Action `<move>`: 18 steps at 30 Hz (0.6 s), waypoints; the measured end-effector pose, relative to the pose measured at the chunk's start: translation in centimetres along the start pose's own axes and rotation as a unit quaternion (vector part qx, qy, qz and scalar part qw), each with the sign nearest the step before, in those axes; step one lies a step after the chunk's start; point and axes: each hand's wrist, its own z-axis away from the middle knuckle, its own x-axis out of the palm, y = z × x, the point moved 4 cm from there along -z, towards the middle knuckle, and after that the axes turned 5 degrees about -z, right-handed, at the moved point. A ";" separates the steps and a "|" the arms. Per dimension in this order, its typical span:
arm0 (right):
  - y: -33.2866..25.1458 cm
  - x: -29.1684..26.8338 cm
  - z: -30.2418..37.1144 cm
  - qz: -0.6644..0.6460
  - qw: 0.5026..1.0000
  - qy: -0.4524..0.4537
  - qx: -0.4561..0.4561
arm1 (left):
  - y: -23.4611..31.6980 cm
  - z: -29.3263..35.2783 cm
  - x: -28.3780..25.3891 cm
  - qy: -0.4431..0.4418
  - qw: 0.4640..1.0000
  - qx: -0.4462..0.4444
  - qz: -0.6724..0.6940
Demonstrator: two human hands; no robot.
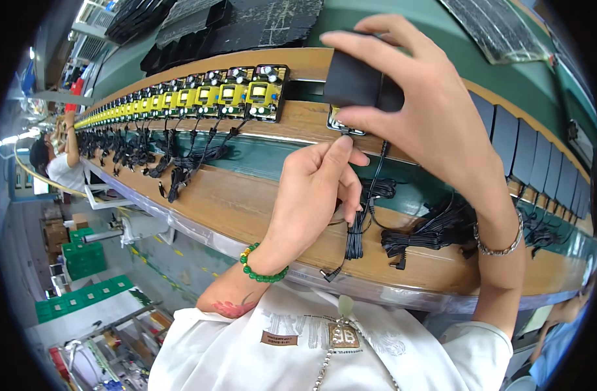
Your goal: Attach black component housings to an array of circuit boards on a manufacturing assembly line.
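My right hand (435, 104) is closed round a black plastic adapter cover (352, 78), thumb on the near side and fingers over the far side. Beneath the cover, a small part of an adapter circuit board (335, 121) shows on the wooden rail; the rest is hidden. Just in front of that board, my left hand (311, 186) pinches its black cord (344, 132) between thumb and index finger. A tied cord bundle (355, 240) hangs below my left fingers, its plug end lying near the bench edge.
Open adapters (262, 94) with yellow transformers line the rail to the left, cords (181, 171) trailing toward me. Covered black adapters (526, 146) stand in a row at right. Dark sheets (246, 29) lie behind the rail. Another person (57, 156) works at far left.
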 end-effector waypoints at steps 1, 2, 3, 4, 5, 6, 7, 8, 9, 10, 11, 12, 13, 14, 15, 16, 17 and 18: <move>-0.2 -0.2 0.1 0.010 1.000 -0.001 -0.001 | 0.1 0.0 0.0 -0.009 1.000 -0.004 0.004; -0.3 -0.2 0.1 0.018 1.000 -0.003 -0.003 | 0.0 0.0 -0.2 -0.018 1.000 -0.008 0.009; -0.3 -0.2 0.2 0.026 1.000 -0.006 -0.004 | 0.0 -0.1 -0.4 -0.026 0.999 -0.013 0.013; -0.4 -0.2 0.3 0.033 0.999 -0.009 -0.006 | -0.2 -0.1 -0.4 -0.034 0.999 -0.018 0.018; -0.4 -0.3 0.3 0.040 0.999 -0.015 -0.011 | 0.0 -0.1 -0.3 -0.034 0.999 -0.015 0.028; -0.3 -0.5 0.3 0.027 1.000 -0.012 -0.006 | 0.1 -0.1 -0.1 -0.040 0.998 -0.028 0.043; -0.3 -0.6 0.2 0.012 1.000 -0.009 -0.002 | 0.3 0.0 0.0 -0.044 0.996 -0.041 0.058; -0.3 -0.7 0.2 -0.003 1.000 -0.006 0.002 | 0.4 0.1 0.1 -0.048 0.995 -0.054 0.074; -0.3 -0.7 0.1 -0.019 1.000 -0.005 0.006 | 0.3 0.1 0.1 -0.052 0.992 -0.067 0.090; -0.5 -0.6 0.0 -0.015 1.000 -0.013 0.001 | 0.2 0.0 0.0 -0.051 0.992 -0.065 0.100; -0.9 -0.5 0.0 -0.010 1.000 -0.016 0.001 | -0.1 0.0 -0.2 -0.057 0.991 -0.063 0.107; -1.2 -0.6 0.0 -0.003 1.000 -0.018 0.001 | -0.2 -0.1 -0.1 -0.065 0.989 -0.061 0.115; -1.4 -0.6 -0.1 0.003 1.000 -0.020 0.001 | -0.3 -0.2 -0.2 -0.072 0.988 -0.058 0.122; -1.7 -0.6 -0.4 0.010 1.000 -0.023 0.000 | -0.4 -0.2 -0.2 -0.079 0.987 -0.054 0.130; -1.8 -0.8 -0.6 0.016 0.999 -0.029 -0.005 | -0.4 -0.2 -0.2 -0.079 0.986 -0.051 0.139; -1.8 -1.0 -0.9 0.010 0.999 -0.043 -0.005 | -0.4 -0.2 -0.2 -0.084 0.986 -0.052 0.136; -1.8 -1.2 -1.1 0.003 0.999 -0.054 -0.005 | -0.3 -0.2 -0.2 -0.089 0.986 -0.053 0.130; -1.8 -1.4 -1.4 -0.004 0.998 -0.065 -0.005 | -0.3 -0.2 -0.2 -0.094 0.986 -0.054 0.123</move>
